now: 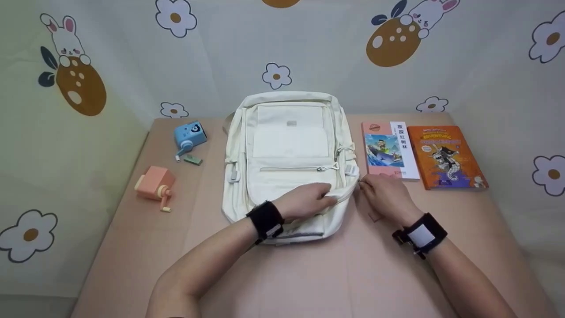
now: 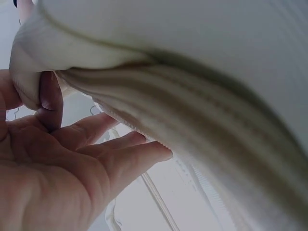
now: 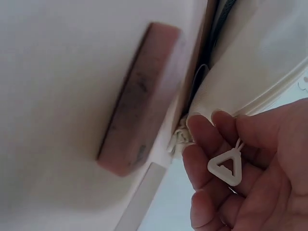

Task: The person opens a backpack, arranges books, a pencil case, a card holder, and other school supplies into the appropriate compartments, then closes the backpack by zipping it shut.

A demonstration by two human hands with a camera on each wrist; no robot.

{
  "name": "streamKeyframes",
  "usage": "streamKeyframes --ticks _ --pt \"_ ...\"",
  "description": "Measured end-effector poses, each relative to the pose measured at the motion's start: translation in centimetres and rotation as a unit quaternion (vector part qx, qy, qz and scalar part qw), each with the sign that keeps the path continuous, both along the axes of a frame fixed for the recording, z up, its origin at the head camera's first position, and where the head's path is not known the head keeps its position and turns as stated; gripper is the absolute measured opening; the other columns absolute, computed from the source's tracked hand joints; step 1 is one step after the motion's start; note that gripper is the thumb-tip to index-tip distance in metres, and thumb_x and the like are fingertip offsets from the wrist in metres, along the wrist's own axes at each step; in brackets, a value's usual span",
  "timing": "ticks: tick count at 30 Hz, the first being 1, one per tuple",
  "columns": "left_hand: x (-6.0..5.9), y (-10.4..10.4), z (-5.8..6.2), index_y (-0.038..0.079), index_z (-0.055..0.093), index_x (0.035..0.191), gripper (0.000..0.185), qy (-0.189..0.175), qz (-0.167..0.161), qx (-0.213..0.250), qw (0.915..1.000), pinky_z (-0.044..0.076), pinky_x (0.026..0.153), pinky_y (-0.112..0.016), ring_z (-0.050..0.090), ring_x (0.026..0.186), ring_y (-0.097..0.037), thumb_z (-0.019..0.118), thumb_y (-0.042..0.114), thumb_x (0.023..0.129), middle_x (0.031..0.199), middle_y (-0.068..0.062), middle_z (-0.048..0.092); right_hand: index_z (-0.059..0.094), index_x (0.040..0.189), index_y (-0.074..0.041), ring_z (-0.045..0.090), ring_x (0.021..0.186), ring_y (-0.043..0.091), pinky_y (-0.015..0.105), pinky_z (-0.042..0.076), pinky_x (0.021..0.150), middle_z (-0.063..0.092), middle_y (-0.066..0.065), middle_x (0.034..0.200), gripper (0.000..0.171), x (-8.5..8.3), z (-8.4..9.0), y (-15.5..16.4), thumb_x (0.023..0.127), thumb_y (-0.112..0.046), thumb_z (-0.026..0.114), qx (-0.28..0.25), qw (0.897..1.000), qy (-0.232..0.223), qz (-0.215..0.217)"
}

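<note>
Behind and around everything hangs a pale fabric backdrop [image 1: 238,57] printed with white rabbits, brown speckled fruit shapes and white flowers. Inside it stands a table covered in smooth pinkish-beige cloth [image 1: 300,282]. On the middle of the table lies a cream-white fabric backpack [image 1: 289,141], front pocket upward. To its right is a thick orange book with a cartoon cover [image 1: 448,157], and between the two a pink-and-white paperback with a blue sea picture [image 1: 390,150]. The left hand [image 1: 304,203] reaches across the lower front of the backpack; its thumb and one finger pinch a fold of the fabric, while the other fingers extend under the zippered edge. The right hand [image 1: 388,196] is at the backpack's right edge, thumb and fingertips pressed together. Black wristbands [image 1: 266,219] circle both wrists. On the left side stand a salmon-pink plastic sharpener with a crank [image 1: 156,182] and, farther back, a light-blue plastic one with a crank [image 1: 190,134]. Just beside the latter lies a small green rectangular block [image 1: 193,159]. Smallest is a white triangular zipper pull [image 3: 237,166], its cord pinched by the right hand.
</note>
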State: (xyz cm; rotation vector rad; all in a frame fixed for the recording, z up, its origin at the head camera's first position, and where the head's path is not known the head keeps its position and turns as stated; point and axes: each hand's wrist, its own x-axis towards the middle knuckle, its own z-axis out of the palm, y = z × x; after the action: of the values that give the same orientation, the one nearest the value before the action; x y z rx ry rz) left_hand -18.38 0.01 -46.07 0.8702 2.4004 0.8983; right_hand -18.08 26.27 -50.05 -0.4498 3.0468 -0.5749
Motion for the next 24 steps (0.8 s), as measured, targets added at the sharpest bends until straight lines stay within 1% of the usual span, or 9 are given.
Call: streamKeyframes --ticks 2,4,6,8,9,12,15,20,24 --pt "0.0 0.1 -0.1 0.016 0.046 0.084 0.032 0.006 -0.002 -0.009 0.9999 0.040 0.061 -0.029 0.048 0.065 -0.012 0.053 0.039 0.106 0.071 0.006 0.042 0.071 0.094 -0.015 0.057 0.074 0.022 0.045 0.045 0.076 0.057 -0.006 0.065 0.025 0.5 0.3 -0.1 0.106 -0.029 0.055 -0.001 1.000 -0.010 0.003" --pt "-0.1 0.2 -0.2 0.016 0.046 0.085 0.032 0.010 -0.005 -0.014 0.9998 0.040 0.061 -0.029 0.048 0.065 -0.012 0.053 0.040 0.106 0.071 0.006 0.042 0.070 0.092 -0.017 0.056 0.069 0.019 0.043 0.045 0.074 0.054 -0.009 0.059 0.026 1.1 0.8 -0.3 0.107 -0.029 0.053 -0.002 1.000 -0.014 0.013" --pt "-0.1 0.2 -0.2 0.016 0.046 0.085 0.033 0.010 -0.006 -0.017 0.9998 0.040 0.061 -0.029 0.048 0.066 -0.013 0.053 0.040 0.106 0.072 0.006 0.042 0.069 0.092 -0.017 0.054 0.065 0.017 0.041 0.044 0.071 0.052 -0.010 0.057 0.025 1.7 1.3 -0.5 0.107 -0.028 0.053 0.000 1.000 -0.008 0.025" --pt "-0.1 0.2 -0.2 0.016 0.047 0.085 0.033 0.015 -0.008 -0.021 0.9996 0.040 0.062 -0.029 0.048 0.066 -0.013 0.053 0.040 0.106 0.073 0.005 0.042 0.071 0.095 -0.016 0.052 0.064 0.015 0.036 0.040 0.065 0.053 -0.009 0.061 0.023 2.3 1.8 -0.8 0.106 -0.027 0.055 0.005 0.999 0.008 0.037" --pt "-0.1 0.2 -0.2 0.016 0.047 0.085 0.032 0.017 -0.010 -0.023 0.9996 0.040 0.062 -0.029 0.048 0.067 -0.013 0.053 0.040 0.106 0.073 0.005 0.042 0.072 0.097 -0.015 0.051 0.064 0.016 0.036 0.040 0.064 0.054 -0.008 0.064 0.021 2.5 2.0 -0.9 0.105 -0.026 0.056 0.009 0.999 0.018 0.043" --pt "0.1 0.2 -0.2 0.015 0.049 0.087 0.031 0.027 -0.014 -0.023 0.9993 0.040 0.062 -0.029 0.049 0.068 -0.013 0.056 0.040 0.105 0.074 0.004 0.044 0.073 0.101 -0.014 0.051 0.068 0.018 0.037 0.039 0.066 0.055 -0.006 0.072 0.018 3.2 2.3 -1.1 0.104 -0.025 0.058 0.023 0.998 0.038 0.048" --pt "0.6 -0.1 -0.1 0.015 0.053 0.090 0.030 0.043 -0.023 -0.021 0.9986 0.042 0.064 -0.028 0.051 0.073 -0.013 0.062 0.041 0.101 0.079 0.004 0.050 0.073 0.100 -0.014 0.051 0.067 0.019 0.038 0.039 0.067 0.057 -0.005 0.073 0.017 3.2 2.2 -1.2 0.104 -0.024 0.059 0.024 0.998 0.042 0.048" --pt "2.1 -2.0 -0.2 0.014 0.056 0.098 0.033 0.083 -0.045 -0.025 0.9953 0.046 0.072 -0.028 0.052 0.083 -0.014 0.075 0.039 0.088 0.092 0.002 0.056 0.073 0.098 -0.015 0.051 0.067 0.017 0.038 0.040 0.067 0.056 -0.006 0.072 0.017 3.3 1.9 -1.0 0.103 -0.024 0.060 0.022 0.998 0.037 0.045" --pt "3.0 -4.4 -0.4 0.015 0.055 0.104 0.036 0.109 -0.037 -0.037 0.9927 0.048 0.076 -0.030 0.054 0.086 -0.014 0.077 0.037 0.085 0.096 0.001 0.058 0.073 0.096 -0.015 0.051 0.067 0.018 0.038 0.041 0.066 0.056 -0.005 0.072 0.017 3.4 1.8 -0.8 0.103 -0.024 0.060 0.021 0.998 0.039 0.042"
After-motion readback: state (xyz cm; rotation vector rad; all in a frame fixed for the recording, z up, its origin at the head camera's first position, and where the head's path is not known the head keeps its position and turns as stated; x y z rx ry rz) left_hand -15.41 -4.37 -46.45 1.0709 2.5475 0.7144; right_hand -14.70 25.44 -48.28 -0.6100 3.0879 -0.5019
